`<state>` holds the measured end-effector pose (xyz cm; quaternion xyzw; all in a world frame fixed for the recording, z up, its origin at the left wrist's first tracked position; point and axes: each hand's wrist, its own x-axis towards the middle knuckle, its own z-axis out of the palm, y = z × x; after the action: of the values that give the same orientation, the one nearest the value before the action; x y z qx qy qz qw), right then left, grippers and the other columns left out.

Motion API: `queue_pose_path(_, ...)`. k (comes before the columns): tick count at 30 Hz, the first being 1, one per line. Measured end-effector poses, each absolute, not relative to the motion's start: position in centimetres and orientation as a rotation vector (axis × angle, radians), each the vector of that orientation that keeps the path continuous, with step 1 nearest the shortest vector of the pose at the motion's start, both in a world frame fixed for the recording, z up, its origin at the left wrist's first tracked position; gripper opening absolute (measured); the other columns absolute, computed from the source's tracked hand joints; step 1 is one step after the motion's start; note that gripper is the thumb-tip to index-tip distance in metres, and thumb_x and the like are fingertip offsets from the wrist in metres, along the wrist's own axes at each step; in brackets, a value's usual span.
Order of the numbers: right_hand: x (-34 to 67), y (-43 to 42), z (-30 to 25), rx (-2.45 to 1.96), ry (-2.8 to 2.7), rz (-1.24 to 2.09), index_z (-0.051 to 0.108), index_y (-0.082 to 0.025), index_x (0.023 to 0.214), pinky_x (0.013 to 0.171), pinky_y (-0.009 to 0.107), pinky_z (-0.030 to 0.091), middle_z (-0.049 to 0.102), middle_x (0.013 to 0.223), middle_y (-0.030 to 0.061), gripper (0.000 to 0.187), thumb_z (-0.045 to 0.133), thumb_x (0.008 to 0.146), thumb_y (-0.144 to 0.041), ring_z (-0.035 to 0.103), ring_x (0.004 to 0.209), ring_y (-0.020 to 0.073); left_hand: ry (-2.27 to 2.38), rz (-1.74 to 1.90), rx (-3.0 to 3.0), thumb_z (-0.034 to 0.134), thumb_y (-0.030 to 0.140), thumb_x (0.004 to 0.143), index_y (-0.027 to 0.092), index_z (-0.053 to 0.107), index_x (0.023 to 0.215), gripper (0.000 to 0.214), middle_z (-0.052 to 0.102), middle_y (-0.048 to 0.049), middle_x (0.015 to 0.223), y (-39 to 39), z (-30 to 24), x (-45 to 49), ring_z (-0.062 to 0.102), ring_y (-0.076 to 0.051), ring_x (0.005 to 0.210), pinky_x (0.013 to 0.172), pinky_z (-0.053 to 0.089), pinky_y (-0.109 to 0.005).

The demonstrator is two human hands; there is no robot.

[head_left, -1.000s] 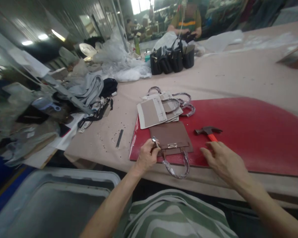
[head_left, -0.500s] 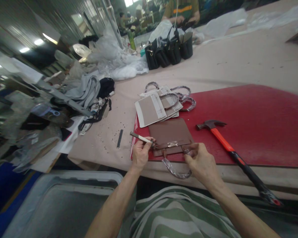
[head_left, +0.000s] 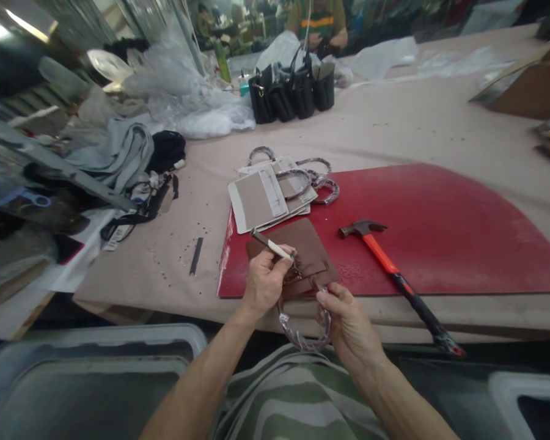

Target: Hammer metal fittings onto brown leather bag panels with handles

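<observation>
My left hand [head_left: 266,280] is closed around a hand punch [head_left: 271,245], a slim metal rod with a white middle, held aslant over a brown leather bag panel [head_left: 305,241]. The panel lies tilted on the red board, its metal clasp mostly hidden behind my left fingers. A plastic-wrapped handle [head_left: 302,341] loops down from the panel past the table edge. My right hand [head_left: 348,315] pinches this handle near its right end, by the panel's lower edge. A claw hammer [head_left: 389,269] with an orange and black handle lies to the right.
Several light panels [head_left: 256,198] with wrapped handles are stacked behind the brown one. The red board [head_left: 440,232] covers the table's front. Black bags [head_left: 293,95] stand farther back, near a person [head_left: 318,27]. A dark strip [head_left: 196,256] and small scattered bits lie left; a grey bin [head_left: 183,336] stands below.
The brown panel has turned clockwise. My left hand has brought the punch over it, covering the clasp. My right hand now grips the handle lower down. The view has shifted right.
</observation>
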<state>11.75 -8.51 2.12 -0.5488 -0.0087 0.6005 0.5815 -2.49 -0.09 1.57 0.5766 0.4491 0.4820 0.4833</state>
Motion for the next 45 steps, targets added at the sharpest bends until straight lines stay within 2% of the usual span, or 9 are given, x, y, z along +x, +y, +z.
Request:
queue_pose_path(4,11.8,-8.4,1.8,-1.197,-0.16,1.644,0.06,-0.02,0.089,0.045,0.019,0.037,0.062,0.067,-0.0053,0.054,0.094,0.052,-0.041,0.045,0.048,0.0056,1.101,1.082,1.376,0.065,0.023,0.087,0.016,0.074,0.1,0.017,0.076,-0.0079,0.103,-0.3,1.1,-2.2,0.071,-0.019,0.093,0.085,0.056,-0.028)
queue_pose_path(9,11.7,-7.9,-0.2,-1.302,-0.306,1.562,0.062,-0.017,0.07,0.041,0.021,0.033,0.063,0.059,0.0,0.05,0.09,0.06,-0.058,0.042,0.045,0.0073,1.087,1.088,1.344,0.066,0.025,0.086,0.016,0.075,0.098,0.017,0.077,-0.0081,0.098,-1.0,1.7,-2.1,0.071,-0.019,0.088,0.077,0.057,-0.025)
queue_pose_path(11,11.8,-7.8,-0.6,-1.283,-0.352,1.512,0.067,-0.018,0.073,0.051,0.024,0.044,0.067,0.065,0.0018,0.046,0.088,0.064,-0.058,0.052,0.053,0.0114,1.07,1.1,1.328,0.067,0.025,0.086,0.016,0.074,0.098,0.017,0.077,-0.0079,0.097,-1.1,2.2,-2.0,0.072,-0.019,0.087,0.074,0.058,-0.025)
queue_pose_path(13,11.8,-7.7,-0.6,-1.233,-0.435,1.485,0.072,-0.019,0.079,0.069,0.029,0.053,0.073,0.076,0.0041,0.04,0.085,0.069,-0.056,0.064,0.071,0.0175,1.057,1.114,1.34,0.067,0.024,0.086,0.016,0.074,0.098,0.017,0.077,-0.0078,0.098,-1.1,2.6,-1.9,0.072,-0.02,0.089,0.075,0.058,-0.025)
queue_pose_path(16,12.0,-7.8,-0.6,-1.18,-0.553,1.488,0.076,-0.019,0.089,0.084,0.037,0.054,0.077,0.087,0.0062,0.035,0.083,0.074,-0.05,0.069,0.085,0.0241,1.043,1.124,1.405,0.066,0.023,0.087,0.017,0.075,0.098,0.016,0.077,-0.0081,0.103,-0.9,2.8,-1.8,0.072,-0.02,0.095,0.083,0.058,-0.027)
queue_pose_path(22,12.0,-7.9,-1.1,-1.091,-0.576,1.507,0.073,-0.024,0.117,0.093,0.039,0.054,0.077,0.107,0.0051,0.05,0.085,0.073,-0.043,0.071,0.096,0.0247,1.023,1.082,1.379,0.067,0.022,0.087,0.016,0.075,0.1,0.016,0.077,-0.0084,0.105,-1.0,1.9,-1.9,0.072,-0.02,0.097,0.085,0.058,-0.027)
queue_pose_path(31,12.2,-7.8,-1.4,-1.053,-0.479,1.611,0.078,-0.022,0.102,0.094,0.043,0.053,0.078,0.097,0.0057,0.04,0.087,0.068,-0.041,0.071,0.09,0.0255,1.002,1.059,1.291,0.072,0.027,0.087,0.015,0.075,0.097,0.017,0.078,-0.01,0.105,-1.0,1.6,-2.3,0.073,-0.021,0.095,0.085,0.058,-0.027)
queue_pose_path(38,11.8,-7.5,-1.4,-1.006,-0.426,1.623,0.079,-0.024,0.101,0.094,0.045,0.054,0.078,0.099,0.0055,0.041,0.089,0.064,-0.04,0.072,0.094,0.0277,0.99,1.036,1.214,0.077,0.035,0.084,0.015,0.076,0.098,0.023,0.078,-0.0108,0.104,-0.7,1.3,-2.5,0.074,-0.022,0.094,0.084,0.059,-0.029)
queue_pose_path(45,11.7,-7.4,-1.6,-1.061,-0.406,1.601,0.078,-0.022,0.099,0.092,0.045,0.055,0.078,0.094,0.0062,0.043,0.089,0.063,-0.042,0.071,0.088,0.0269,0.992,1.026,1.251,0.077,0.032,0.083,0.015,0.076,0.096,0.021,0.078,-0.0109,0.103,-0.6,1.4,-2.5,0.073,-0.022,0.094,0.084,0.059,-0.029)
